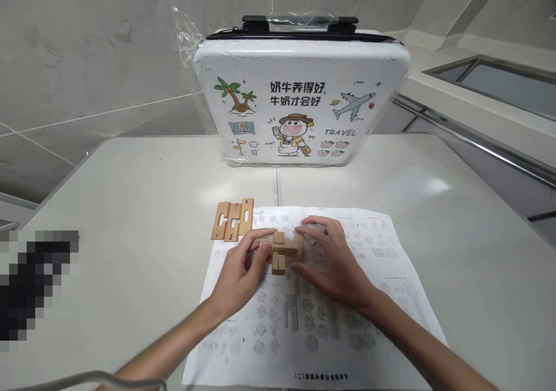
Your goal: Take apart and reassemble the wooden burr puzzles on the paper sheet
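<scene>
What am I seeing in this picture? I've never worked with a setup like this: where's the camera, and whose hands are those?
There's no robot here: these are a person's bare left hand and right hand, seen by one camera on that person's head, looking forward and down. On the pale table lies a printed sheet; at its far left corner are three flat wooden pieces with cutouts. Behind stands a white suitcase in clear plastic. The left hand grips the left end of a wooden block assembly. The right hand curves around its right end; whether it touches is hard to tell.
</scene>
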Available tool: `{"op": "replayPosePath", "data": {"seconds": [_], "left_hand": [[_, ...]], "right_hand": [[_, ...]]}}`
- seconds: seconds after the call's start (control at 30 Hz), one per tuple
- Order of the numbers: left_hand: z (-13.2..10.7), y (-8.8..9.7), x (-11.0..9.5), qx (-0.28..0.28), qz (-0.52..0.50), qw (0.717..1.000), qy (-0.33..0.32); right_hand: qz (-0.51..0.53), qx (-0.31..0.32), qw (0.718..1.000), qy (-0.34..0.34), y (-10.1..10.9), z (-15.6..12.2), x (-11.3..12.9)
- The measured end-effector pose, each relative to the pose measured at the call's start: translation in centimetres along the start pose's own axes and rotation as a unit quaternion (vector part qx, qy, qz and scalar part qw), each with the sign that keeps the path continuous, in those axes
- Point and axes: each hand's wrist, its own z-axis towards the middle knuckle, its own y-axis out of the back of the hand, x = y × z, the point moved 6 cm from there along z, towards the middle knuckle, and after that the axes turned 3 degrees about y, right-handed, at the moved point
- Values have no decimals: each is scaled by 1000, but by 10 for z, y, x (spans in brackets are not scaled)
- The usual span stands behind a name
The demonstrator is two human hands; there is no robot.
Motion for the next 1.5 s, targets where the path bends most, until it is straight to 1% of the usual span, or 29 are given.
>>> {"op": "replayPosePath", "data": {"seconds": [0.1, 0.23, 0.37, 0.43, 0.5, 0.57, 0.63, 0.7, 0.77, 0.8, 0.87, 0.93, 1.03, 1.13, 1.23, 1.33, 1.5], "left_hand": [[-2, -4, 2, 26, 9, 1000, -8], [-4, -7, 3, 58, 22, 998, -23], [-5, -11, -3, 103, 0, 993, -60], [-5, -12, -5, 110, -2, 991, -74], [-5, -12, -5, 103, 1, 992, -78], [-4, -10, -5, 81, 12, 993, -85], [-2, -5, -4, 45, 42, 993, -97], [-1, 0, -4, -1, 92, 989, -116], [0, 3, -5, -33, 142, 980, -137], [0, 3, -5, -38, 161, 975, -148], [0, 0, -7, -31, 188, 967, -171], [0, -2, -9, -20, 207, 960, -189], [0, -3, -9, -17, 231, 954, -192], [0, -5, -7, -10, 250, 951, -183], [0, -6, -5, -7, 262, 948, -181], [1, -7, -4, -1, 271, 945, -183], [1, -9, -3, 19, 262, 945, -194]], "right_hand": [[37, -15, 999, 20, 5, 2, 7], [46, -20, 997, 54, 5, 3, 13], [61, -22, 996, 60, 4, 2, 14], [79, -20, 995, 61, 4, 1, 14], [105, -13, 993, 59, 5, 2, 15], [136, -11, 989, 55, 7, 3, 16], [161, -20, 986, 44, 10, 5, 16], [156, -46, 987, 12, 14, 6, 11], [107, -87, 989, -44, 19, 6, 2], [73, -107, 989, -74, 21, 5, -3], [9, -135, 984, -115, 23, 2, -12], [-43, -141, 981, -128, 23, 1, -17], [-105, -128, 977, -135, 20, 0, -22], [-127, -108, 977, -131, 16, -1, -23], [-114, -84, 984, -108, 10, -2, -19], [-79, -61, 991, -84, 5, -2, -14], [-17, -11, 1000, -5, -4, -2, -1]]}}
